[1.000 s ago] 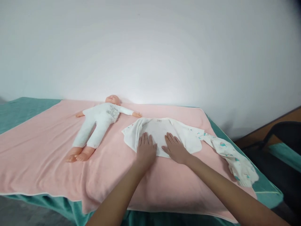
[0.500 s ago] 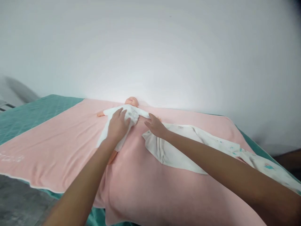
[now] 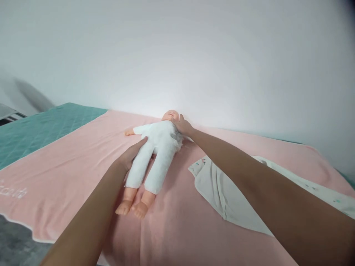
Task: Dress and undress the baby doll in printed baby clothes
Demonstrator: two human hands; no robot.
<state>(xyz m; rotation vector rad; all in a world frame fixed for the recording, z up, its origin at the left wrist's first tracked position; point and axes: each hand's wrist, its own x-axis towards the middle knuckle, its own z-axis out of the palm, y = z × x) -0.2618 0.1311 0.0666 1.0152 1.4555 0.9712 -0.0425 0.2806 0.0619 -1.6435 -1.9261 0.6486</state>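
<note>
A baby doll (image 3: 156, 151) in a white suit lies face up on the pink blanket (image 3: 69, 162), its head toward the wall. My left hand (image 3: 130, 155) reaches under the doll's left side by the hip and thigh, fingers curled around it. My right hand (image 3: 181, 126) holds the doll at the shoulder and neck, just below the head. A white baby garment (image 3: 222, 188) lies spread on the blanket to the right, partly hidden under my right forearm.
The pink blanket covers a teal quilted bed cover (image 3: 36, 129) that shows at the left. A plain white wall (image 3: 194, 55) stands right behind the bed. The blanket's front edge hangs over grey floor (image 3: 11, 244) at the lower left.
Both hands left the white garment and moved left onto the doll. The left hand slid from its chest down under its side; the right went to its shoulder.
</note>
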